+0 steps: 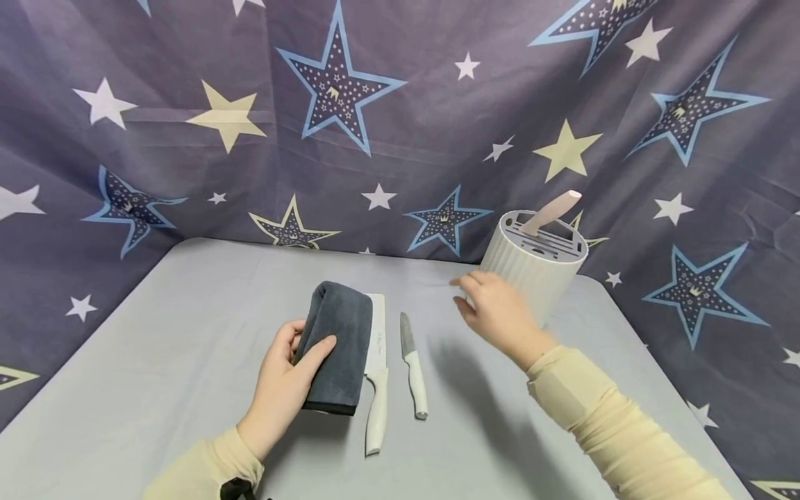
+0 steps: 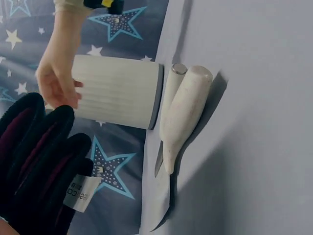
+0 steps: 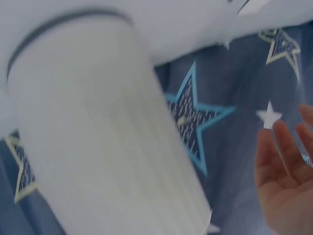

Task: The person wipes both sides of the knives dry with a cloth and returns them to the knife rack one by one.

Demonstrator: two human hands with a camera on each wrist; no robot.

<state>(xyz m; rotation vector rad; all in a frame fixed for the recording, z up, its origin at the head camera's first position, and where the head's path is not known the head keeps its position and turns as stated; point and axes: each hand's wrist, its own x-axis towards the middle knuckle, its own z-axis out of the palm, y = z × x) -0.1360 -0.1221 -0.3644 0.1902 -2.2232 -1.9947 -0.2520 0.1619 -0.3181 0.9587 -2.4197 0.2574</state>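
In the head view my left hand (image 1: 281, 378) grips a folded dark grey cloth (image 1: 340, 347), thumb on its front face and fingers behind. The left wrist view shows the cloth's layered folds (image 2: 36, 156) and a white label (image 2: 80, 193). Just right of the cloth lies a broad-bladed knife (image 1: 378, 410), its blade partly hidden by the cloth. Beside it lies a smaller white-handled knife (image 1: 415, 382). My right hand (image 1: 496, 316) hovers, holding nothing, in front of a ribbed white knife block (image 1: 553, 288); its fingers are loosely bent. One pale-handled knife (image 1: 553, 212) stands in the block.
Both loose knives lie on a pale grey tabletop (image 1: 156, 347), handles toward me. A dark star-patterned curtain (image 1: 375, 229) hangs right behind the table and along both sides. The knife block stands at the back right, close to the curtain.
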